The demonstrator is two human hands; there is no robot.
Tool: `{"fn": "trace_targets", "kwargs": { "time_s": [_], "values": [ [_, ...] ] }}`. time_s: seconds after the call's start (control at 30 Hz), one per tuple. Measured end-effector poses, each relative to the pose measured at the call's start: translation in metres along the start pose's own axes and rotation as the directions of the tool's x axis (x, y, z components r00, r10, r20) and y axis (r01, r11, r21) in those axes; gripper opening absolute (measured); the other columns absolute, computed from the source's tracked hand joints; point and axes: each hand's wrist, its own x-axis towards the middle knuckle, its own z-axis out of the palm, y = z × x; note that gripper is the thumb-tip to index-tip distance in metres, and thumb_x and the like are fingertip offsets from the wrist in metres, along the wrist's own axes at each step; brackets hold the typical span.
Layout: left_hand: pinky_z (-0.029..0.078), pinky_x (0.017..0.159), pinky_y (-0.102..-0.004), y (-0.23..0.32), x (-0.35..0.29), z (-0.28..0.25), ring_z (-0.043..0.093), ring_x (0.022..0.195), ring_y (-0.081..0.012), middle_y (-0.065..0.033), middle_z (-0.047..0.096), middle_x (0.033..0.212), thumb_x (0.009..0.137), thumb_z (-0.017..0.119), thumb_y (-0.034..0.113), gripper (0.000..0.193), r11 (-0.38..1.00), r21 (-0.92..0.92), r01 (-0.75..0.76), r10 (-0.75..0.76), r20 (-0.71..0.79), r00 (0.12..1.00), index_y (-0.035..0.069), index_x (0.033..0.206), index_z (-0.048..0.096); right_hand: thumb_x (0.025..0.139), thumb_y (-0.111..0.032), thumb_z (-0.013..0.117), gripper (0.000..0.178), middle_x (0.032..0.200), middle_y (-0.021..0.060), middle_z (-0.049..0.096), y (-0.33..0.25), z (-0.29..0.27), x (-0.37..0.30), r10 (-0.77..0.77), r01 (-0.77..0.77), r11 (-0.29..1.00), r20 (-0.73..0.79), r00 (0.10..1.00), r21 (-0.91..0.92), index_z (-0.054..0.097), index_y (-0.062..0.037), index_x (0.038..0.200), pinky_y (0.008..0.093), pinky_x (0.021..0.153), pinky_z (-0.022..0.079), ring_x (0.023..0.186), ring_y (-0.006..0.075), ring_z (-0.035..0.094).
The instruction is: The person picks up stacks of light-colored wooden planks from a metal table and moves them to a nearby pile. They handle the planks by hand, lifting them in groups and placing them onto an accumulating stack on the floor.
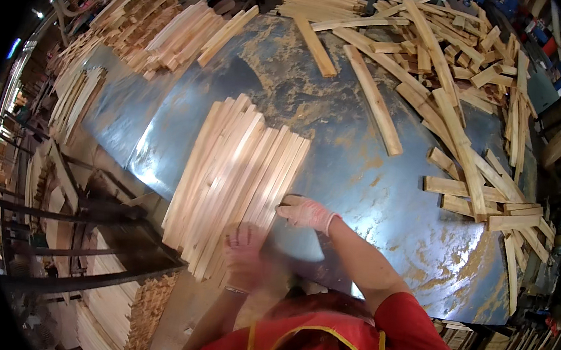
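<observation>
A bundle of pale wooden slats (237,164) lies side by side on the metal table, their far ends uneven. My left hand (243,256), in a pinkish glove, is at the near end of the slats on their right part; motion blur smears its fingers. Beside the bundle's right edge is my right hand (308,213), also gloved. Its fingers are curled in next to the outermost slat, and whatever they may hold is hidden.
The metal table (399,207) carries sawdust patches. A jumbled heap of wood offcuts (467,65) covers its far right. One loose board (372,99) lies beyond my right hand. Stacked slats (182,34) stand at the far left. A dark metal frame (107,226) is at near left.
</observation>
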Motion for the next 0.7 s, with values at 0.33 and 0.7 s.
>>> {"fn": "trace_targets", "kwargs": {
  "time_s": [0.33, 0.7],
  "values": [
    [0.037, 0.114, -0.0562, 0.055, 0.021, -0.018, 0.046, 0.140, -0.0423, -0.0250, 0.049, 0.150, 0.080, 0.079, 0.035, 0.086, 0.977, -0.208, -0.044, 0.059, 0.069, 0.996, -0.001, 0.151, 0.046, 0.082, -0.043, 0.078, 0.065, 0.123, 0.0245, 0.065, 0.016, -0.254, -0.064, -0.388, -0.520, 0.687, -0.861, 0.327, -0.507, 0.057, -0.0091, 0.134, 0.0467, 0.103, 0.051, 0.117, 0.0401, 0.064],
    [0.032, 0.119, -0.0554, 0.152, 0.102, -0.019, 0.044, 0.142, -0.0438, -0.0240, 0.047, 0.153, 0.081, 0.083, 0.040, 0.095, 0.922, -0.374, 0.098, 0.010, 0.278, 0.961, 0.001, 0.156, 0.040, 0.080, -0.037, 0.080, 0.067, 0.116, 0.0246, 0.067, 0.002, -0.279, -0.214, -0.279, -0.436, 0.733, -0.815, 0.509, -0.523, 0.059, -0.0039, 0.134, 0.0475, 0.099, 0.051, 0.114, 0.0392, 0.065]
  ]
}}
